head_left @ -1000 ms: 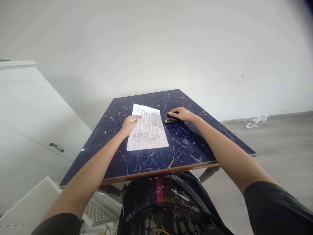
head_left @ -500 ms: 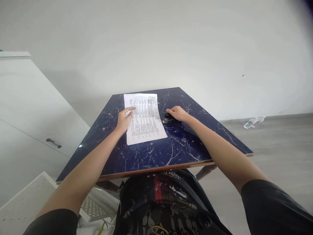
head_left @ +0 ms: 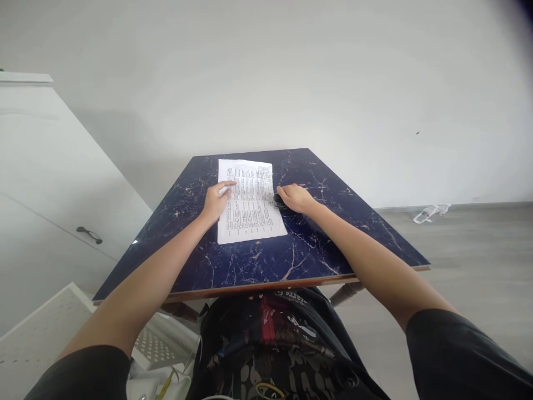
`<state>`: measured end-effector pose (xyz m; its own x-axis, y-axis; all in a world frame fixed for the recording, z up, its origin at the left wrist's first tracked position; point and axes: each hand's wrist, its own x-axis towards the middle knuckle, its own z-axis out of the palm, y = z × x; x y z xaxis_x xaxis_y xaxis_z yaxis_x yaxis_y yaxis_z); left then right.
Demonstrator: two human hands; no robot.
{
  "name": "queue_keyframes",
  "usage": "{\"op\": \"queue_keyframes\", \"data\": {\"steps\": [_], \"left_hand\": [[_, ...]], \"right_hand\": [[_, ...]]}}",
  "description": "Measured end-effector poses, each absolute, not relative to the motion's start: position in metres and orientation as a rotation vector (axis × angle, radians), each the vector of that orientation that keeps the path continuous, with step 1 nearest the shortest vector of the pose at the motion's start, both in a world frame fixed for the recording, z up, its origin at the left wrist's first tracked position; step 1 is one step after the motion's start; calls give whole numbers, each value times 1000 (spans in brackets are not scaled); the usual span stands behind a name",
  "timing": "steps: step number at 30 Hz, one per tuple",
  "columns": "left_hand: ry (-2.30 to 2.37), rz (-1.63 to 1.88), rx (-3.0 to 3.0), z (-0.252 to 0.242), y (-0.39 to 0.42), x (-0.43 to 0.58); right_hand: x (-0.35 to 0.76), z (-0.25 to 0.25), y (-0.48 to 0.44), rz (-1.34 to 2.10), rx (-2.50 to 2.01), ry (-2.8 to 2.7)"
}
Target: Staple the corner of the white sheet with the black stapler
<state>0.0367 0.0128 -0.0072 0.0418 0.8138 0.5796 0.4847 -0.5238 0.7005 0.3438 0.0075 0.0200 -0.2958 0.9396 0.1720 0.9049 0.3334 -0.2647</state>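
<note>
Printed sheets of paper (head_left: 250,214) lie on the dark blue marbled table, with a crease across their middle. My left hand (head_left: 216,200) grips their left edge, its thumb and forefinger on top and the other fingers partly hidden. At the right edge of the paper, my right hand (head_left: 295,198) is closed over a black stapler (head_left: 278,200). Most of the stapler is covered by that hand. Its front end meets the edge of the sheets; whether the paper is inside its jaws I cannot tell.
The marbled tabletop (head_left: 245,266) reaches back to a pale wall. A white cabinet (head_left: 50,178) stands at the left, with a perforated white container (head_left: 154,347) below the table's left side. Clear plastic packaging (head_left: 428,213) lies on the floor to the right.
My right hand has moved left with the stapler, bringing it to the edge of the sheets. My left hand and the paper have shifted slightly right.
</note>
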Motion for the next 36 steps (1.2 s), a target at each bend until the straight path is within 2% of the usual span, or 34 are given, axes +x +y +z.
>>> {"op": "queue_keyframes", "data": {"steps": [36], "left_hand": [[1355,1410,2006,-8,13,41]], "right_hand": [[321,18,-1,-122,-1646,-2567]]}}
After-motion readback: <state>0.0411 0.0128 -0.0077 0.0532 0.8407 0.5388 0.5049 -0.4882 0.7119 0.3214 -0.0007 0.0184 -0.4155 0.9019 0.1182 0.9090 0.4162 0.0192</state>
